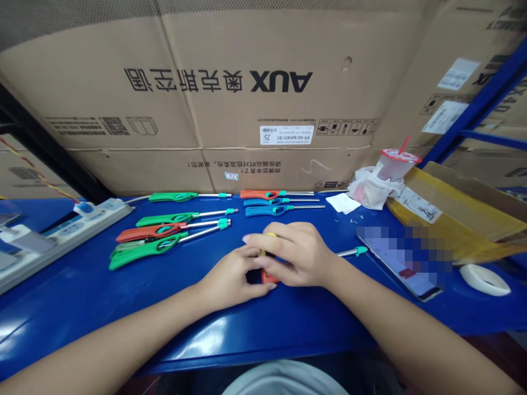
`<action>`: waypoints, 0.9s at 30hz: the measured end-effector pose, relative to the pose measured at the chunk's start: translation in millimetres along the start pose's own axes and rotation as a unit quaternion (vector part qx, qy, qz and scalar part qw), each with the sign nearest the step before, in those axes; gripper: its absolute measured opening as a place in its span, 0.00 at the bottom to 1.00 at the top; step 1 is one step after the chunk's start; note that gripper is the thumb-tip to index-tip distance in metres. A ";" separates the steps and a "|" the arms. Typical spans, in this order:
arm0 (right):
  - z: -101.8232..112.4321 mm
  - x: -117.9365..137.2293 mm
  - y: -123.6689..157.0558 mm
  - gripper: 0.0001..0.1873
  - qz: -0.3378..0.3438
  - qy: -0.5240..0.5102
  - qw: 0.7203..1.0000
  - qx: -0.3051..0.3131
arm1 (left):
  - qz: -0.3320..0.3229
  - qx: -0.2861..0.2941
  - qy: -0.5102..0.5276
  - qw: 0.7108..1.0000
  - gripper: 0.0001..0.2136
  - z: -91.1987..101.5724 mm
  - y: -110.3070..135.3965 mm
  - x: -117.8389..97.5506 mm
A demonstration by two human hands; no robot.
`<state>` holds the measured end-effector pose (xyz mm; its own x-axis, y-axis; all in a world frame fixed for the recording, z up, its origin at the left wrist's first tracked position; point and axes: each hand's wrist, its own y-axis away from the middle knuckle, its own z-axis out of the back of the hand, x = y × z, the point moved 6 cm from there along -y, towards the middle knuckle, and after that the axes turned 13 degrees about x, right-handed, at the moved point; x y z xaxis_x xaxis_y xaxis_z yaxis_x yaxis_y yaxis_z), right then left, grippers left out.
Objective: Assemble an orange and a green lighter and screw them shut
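My left hand (233, 280) is closed around an orange long-nosed lighter (268, 277), held low over the blue table. Only a bit of its orange handle shows between my fingers. A metal tube with a teal tip (349, 252) sticks out to the right beyond my right wrist; whether it belongs to this lighter is hidden. My right hand (294, 252) is curled over the lighter from above, gripping a small yellow-and-black tool (269, 244), mostly covered by the fingers. The fingertips of both hands meet around these things.
Green and orange lighters (144, 249) lie at left, with orange and blue ones (265, 210) at the back. A power strip (66, 233) runs along the left. On the right are a phone (399, 263), a white ring-shaped object (486, 280), a drink cup (395, 164) and a yellow package (453, 219). Cardboard (197, 120) stands behind.
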<state>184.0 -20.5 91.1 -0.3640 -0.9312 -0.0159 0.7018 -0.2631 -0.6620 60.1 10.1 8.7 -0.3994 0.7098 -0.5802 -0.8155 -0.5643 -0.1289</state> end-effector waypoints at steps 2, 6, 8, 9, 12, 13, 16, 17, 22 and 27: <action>-1.2 -2.2 -0.9 0.20 -0.004 -0.042 0.999 0.027 | -0.008 0.007 0.004 1.000 0.08 -0.3 -0.3 -0.3; -0.5 -4.8 0.3 0.13 -0.034 -0.019 0.999 -0.007 | 0.012 0.004 0.011 1.000 0.10 -1.1 0.3 2.5; 1.0 -2.5 1.0 0.11 -0.025 0.012 0.999 -0.022 | 0.034 -0.004 0.012 0.999 0.11 -1.0 0.8 4.7; 1.7 -1.4 0.9 0.12 -0.018 0.016 1.000 -0.017 | 0.037 -0.005 0.013 0.999 0.11 -1.0 0.9 4.9; 1.9 -2.5 -1.5 0.20 -0.019 -0.053 0.997 0.055 | 0.015 0.013 0.012 1.000 0.10 -2.3 -0.3 2.4; 2.0 -3.9 -2.2 0.23 -0.027 -0.095 0.992 0.077 | 0.010 0.020 0.009 1.000 0.09 -2.8 -0.6 1.7; 6.5 -7.4 -3.4 0.20 -0.051 -0.111 0.989 0.078 | 0.022 0.021 -0.011 0.999 0.07 -2.7 -0.8 3.1; 8.3 -7.9 -3.4 0.16 -0.055 -0.092 0.992 0.064 | 0.029 0.018 -0.017 0.999 0.07 -2.4 -0.6 3.8; 9.3 -6.9 -2.4 0.16 -0.051 -0.054 0.995 0.066 | 0.027 0.018 -0.016 0.999 0.09 -3.0 -0.8 3.5; 6.8 -7.7 -1.4 0.24 -0.066 -0.124 0.984 0.109 | 0.003 0.014 -0.016 1.000 0.08 -2.3 -1.1 0.9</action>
<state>189.9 -14.6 97.3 -0.3183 -0.9113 0.2610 0.7835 -0.4079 -0.4688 61.6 10.4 6.4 -0.4166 0.7195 -0.5556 -0.8240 -0.5571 -0.1036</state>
